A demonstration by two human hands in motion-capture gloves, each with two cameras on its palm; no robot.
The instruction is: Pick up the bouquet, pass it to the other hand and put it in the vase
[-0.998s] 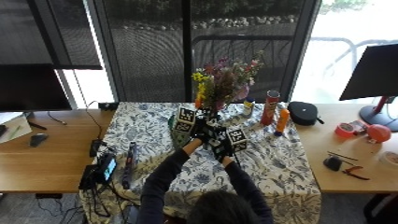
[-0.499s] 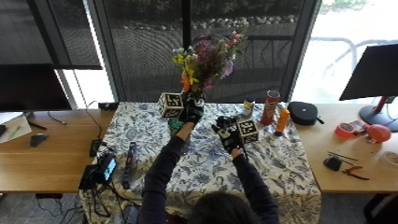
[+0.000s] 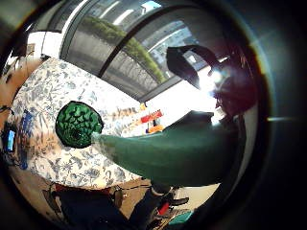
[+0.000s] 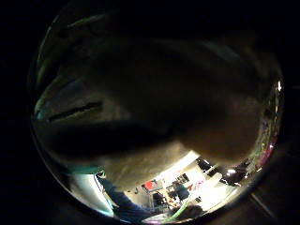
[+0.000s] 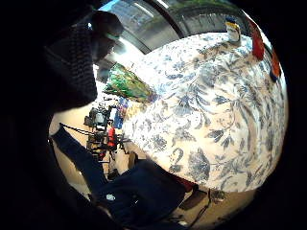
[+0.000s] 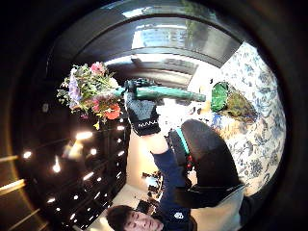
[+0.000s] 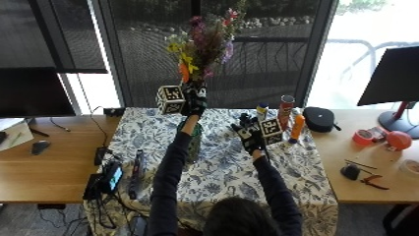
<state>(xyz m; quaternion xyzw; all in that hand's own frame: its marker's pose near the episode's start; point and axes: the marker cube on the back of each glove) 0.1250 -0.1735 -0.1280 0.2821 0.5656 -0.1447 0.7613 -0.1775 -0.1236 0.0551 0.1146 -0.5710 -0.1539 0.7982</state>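
From the outside view, the left hand (image 7: pixel 193 101) is raised high over the table (image 7: pixel 223 167), fingers wrapped around the stems of the bouquet (image 7: pixel 203 39). The flowers stand up at twelve o'clock from that hand. The green vase (image 7: pixel 193 142) stands on the flowered cloth, mostly hidden behind the left forearm, at six o'clock from the bouquet. The right hand (image 7: pixel 251 135) is at about four o'clock from the left one, over the cloth, fingers relaxed and holding nothing. Bottles (image 7: pixel 286 113) stand at two o'clock from the right hand.

In the left little finger side view, the green stems (image 3: pixel 177 153) are close, and the vase's round mouth (image 3: pixel 76 123) is on the cloth below.

The left thumb side view is mostly dark.

The right little finger side view shows the cloth and the vase (image 5: pixel 127 85).

The right thumb side view shows the left hand (image 6: pixel 143 113) gripping the bouquet (image 6: pixel 91 91), with the vase (image 6: pixel 226 98) well apart.
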